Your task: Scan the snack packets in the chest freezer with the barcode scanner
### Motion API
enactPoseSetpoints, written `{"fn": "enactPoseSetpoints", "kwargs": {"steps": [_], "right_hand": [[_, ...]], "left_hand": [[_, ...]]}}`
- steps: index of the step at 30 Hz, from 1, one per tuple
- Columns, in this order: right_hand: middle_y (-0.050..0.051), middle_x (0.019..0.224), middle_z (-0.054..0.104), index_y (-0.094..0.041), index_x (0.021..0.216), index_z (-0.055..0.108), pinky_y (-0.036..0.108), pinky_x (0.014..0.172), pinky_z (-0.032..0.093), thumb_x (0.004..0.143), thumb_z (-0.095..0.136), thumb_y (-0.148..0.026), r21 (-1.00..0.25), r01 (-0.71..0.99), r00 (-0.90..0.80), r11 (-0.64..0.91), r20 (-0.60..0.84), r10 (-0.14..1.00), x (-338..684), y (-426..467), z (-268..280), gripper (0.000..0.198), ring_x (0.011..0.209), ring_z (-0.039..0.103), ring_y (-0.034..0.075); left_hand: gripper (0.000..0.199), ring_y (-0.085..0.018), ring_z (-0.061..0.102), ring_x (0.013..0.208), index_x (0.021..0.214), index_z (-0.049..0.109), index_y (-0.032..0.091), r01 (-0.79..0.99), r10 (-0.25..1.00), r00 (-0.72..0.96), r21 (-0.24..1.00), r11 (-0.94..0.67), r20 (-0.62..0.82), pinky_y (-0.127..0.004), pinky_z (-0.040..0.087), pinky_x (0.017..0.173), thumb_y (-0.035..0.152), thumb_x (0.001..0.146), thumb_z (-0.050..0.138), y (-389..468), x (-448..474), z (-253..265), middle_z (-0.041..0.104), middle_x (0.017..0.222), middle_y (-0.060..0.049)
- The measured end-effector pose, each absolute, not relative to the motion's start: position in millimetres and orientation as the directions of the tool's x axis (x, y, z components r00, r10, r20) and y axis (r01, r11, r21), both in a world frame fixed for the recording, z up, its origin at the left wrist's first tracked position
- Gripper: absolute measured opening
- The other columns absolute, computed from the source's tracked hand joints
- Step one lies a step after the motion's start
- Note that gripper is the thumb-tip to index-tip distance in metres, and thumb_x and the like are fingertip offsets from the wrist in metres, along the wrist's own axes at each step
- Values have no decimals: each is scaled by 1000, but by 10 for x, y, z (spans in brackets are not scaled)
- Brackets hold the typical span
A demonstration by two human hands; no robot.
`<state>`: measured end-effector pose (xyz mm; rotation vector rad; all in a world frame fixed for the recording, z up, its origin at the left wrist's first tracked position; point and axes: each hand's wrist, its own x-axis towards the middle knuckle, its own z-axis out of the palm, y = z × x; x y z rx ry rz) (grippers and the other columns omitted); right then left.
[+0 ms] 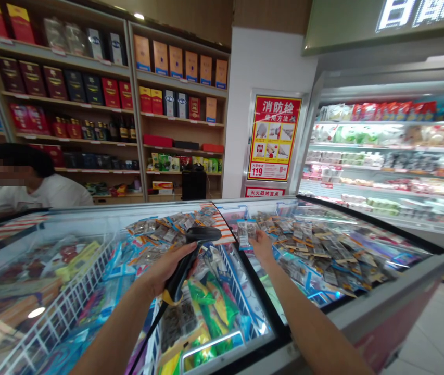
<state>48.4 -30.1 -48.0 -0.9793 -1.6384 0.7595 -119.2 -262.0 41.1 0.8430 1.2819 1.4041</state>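
My left hand is wrapped round the grip of a black barcode scanner with a yellow lower end, its head turned to the right. A black cable trails down from the grip. In my right hand is a small blue-edged packet, pinched at its right side over the freezer's black dividing frame. Many similar packets lie in a spread pile on the glass lid to the right. Another pile of packets lies behind and left of the scanner.
Under the glass of the chest freezer, white wire baskets hold bagged goods. A person in a white shirt is at the far left. Shelves with boxes stand behind, and a refrigerated display stands at the right.
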Motion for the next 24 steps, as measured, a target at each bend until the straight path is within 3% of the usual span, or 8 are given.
{"fn": "enactPoseSetpoints", "kwargs": {"steps": [9, 16, 24], "right_hand": [[-1, 66, 62, -20, 80, 47, 31, 66, 44, 58, 49, -25, -895, 212, -118, 392, 375, 919, 453, -379, -423, 23, 65, 59, 19], [1, 68, 63, -20, 80, 48, 30, 63, 44, 60, 48, -24, -855, 242, -125, 459, 442, 889, 443, -413, -396, 20, 64, 58, 18], [3, 78, 64, -19, 81, 49, 31, 73, 42, 62, 48, -22, -783, 293, -106, 548, 543, 833, 399, -454, -360, 19, 76, 59, 19]], "left_hand": [[29, -8, 50, 44, 64, 54, 13, -200, 976, -209, 980, 22, -65, -17, 39, 42, 42, 68, 57, -2614, -1170, 423, 58, 54, -2], [28, -8, 51, 44, 67, 56, 13, -288, 966, -231, 957, 44, -114, -17, 40, 41, 40, 69, 57, -2623, -1170, 438, 60, 54, -3], [26, -9, 52, 44, 70, 56, 13, -317, 978, -182, 948, 43, -106, -18, 41, 41, 39, 69, 58, -2612, -1134, 427, 60, 56, -3]]}}
